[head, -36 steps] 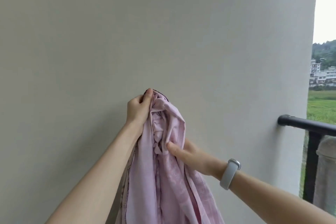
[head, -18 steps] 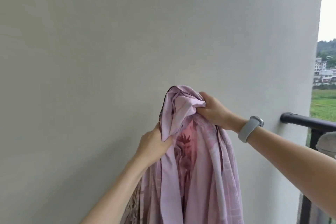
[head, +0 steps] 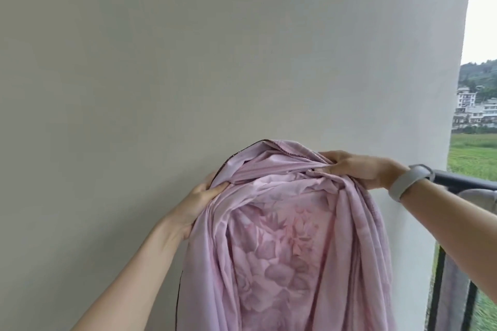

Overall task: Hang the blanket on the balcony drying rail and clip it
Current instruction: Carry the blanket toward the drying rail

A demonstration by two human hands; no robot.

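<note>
A pale pink blanket (head: 290, 244) with a faded flower print hangs bunched in front of me, held up against a plain wall. My left hand (head: 197, 204) grips its top edge on the left side. My right hand (head: 357, 168), with a grey band on the wrist, grips the gathered top edge on the right. Between the two hands the upper hem arches up. The black balcony rail (head: 465, 179) runs off to the right, just behind my right wrist. No clip is in sight.
A bare off-white wall (head: 188, 62) fills most of the view. A grey cloth (head: 457, 263) hangs over the rail at the right edge, with black railing posts (head: 434, 290) below. Beyond lie green fields and distant buildings.
My hands have moved apart, spreading the blanket's top edge wider. The right hand has shifted right toward the rail, and more of the flowered side now shows.
</note>
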